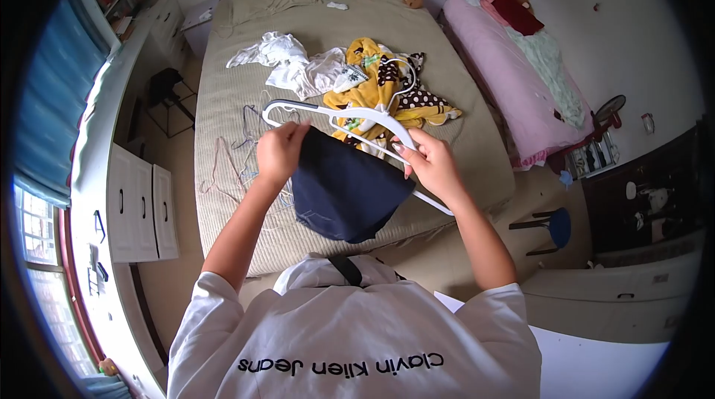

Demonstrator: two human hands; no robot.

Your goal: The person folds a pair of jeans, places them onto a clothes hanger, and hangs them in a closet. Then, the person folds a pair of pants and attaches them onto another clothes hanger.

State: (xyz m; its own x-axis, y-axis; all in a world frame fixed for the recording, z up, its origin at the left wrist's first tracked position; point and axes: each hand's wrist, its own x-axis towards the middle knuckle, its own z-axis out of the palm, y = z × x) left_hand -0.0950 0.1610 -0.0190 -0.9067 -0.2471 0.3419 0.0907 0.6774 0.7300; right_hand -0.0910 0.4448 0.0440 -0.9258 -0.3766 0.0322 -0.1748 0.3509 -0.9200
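My left hand pinches the upper left corner of a dark navy garment, close under the left end of a white clothes hanger. My right hand is closed around the right arm of the hanger, thumb and fingers bent over it. The hanger is held level above the bed, hook pointing away from me. Its thin lower bar runs along the garment's upper edge and shows again past its right corner. Whether the cloth passes over the bar is hidden. The garment hangs down toward me in a folded shape.
A large bed with a ribbed cover lies below. On it are white clothes, a yellow patterned cloth and several loose hangers. A pink bed stands at right, a blue stool nearer me, white cabinets at left.
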